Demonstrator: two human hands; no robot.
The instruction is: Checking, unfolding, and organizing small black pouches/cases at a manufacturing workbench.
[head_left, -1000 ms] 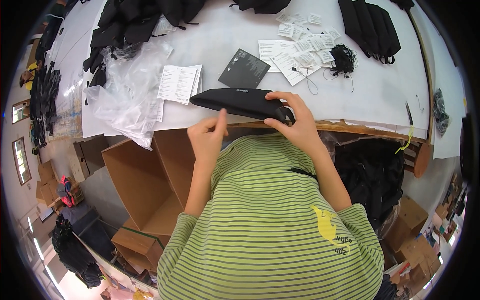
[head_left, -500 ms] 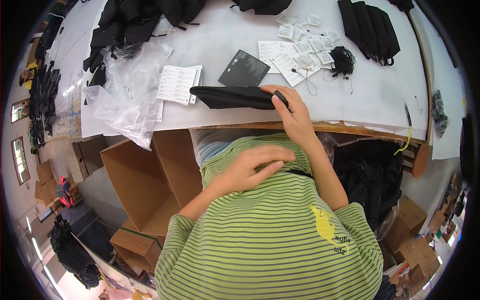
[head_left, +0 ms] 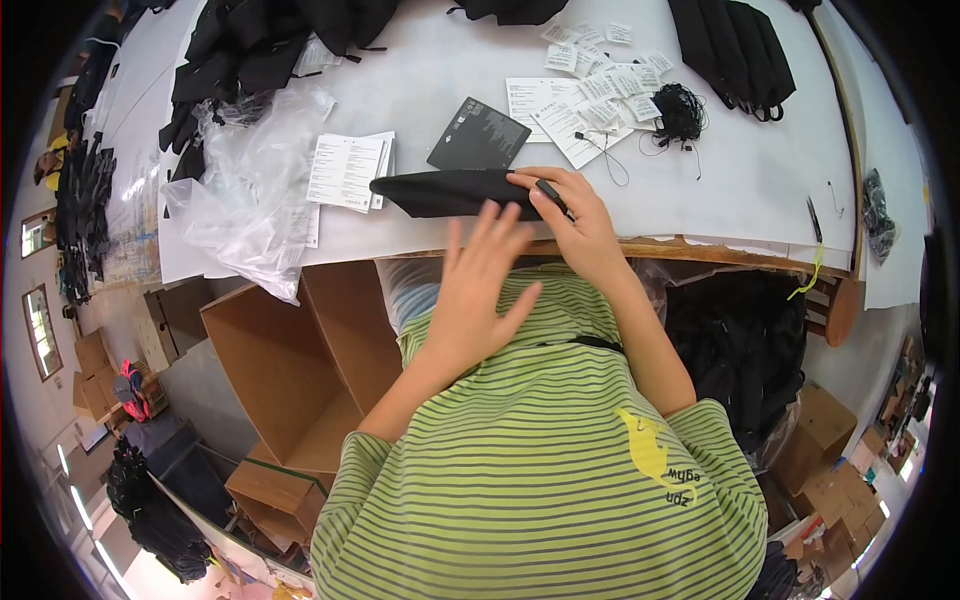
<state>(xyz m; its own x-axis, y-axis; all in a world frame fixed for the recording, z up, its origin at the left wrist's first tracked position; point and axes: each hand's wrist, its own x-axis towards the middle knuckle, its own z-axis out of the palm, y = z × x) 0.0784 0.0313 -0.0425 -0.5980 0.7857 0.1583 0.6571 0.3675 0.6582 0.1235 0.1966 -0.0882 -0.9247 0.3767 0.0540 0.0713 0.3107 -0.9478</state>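
A flat black fabric pouch [head_left: 440,193] is tilted up on the table's near side. My right hand [head_left: 572,222] grips its right end, thumb and fingers closed round it by a small black tab [head_left: 552,196]. My left hand [head_left: 487,285], a little blurred, is raised in front of the pouch with its fingers spread and nothing in it. Its fingertips overlap the pouch's lower edge; whether they touch, I cannot tell. Just beyond lies a dark grey printed card [head_left: 478,134]. White printed cards [head_left: 345,172] are stacked to the left of the pouch.
Crumpled clear plastic bags [head_left: 245,190] lie at left, below heaped black pouches [head_left: 250,50]. White labels [head_left: 610,85], sheets and a bundle of black cords [head_left: 680,115] are at right. A cutter [head_left: 814,220] lies near the right edge. An open cardboard box [head_left: 270,350] stands below the table.
My left hand has risen from my waist toward the pouch, its fingers spreading. The right hand keeps its grip on the pouch.
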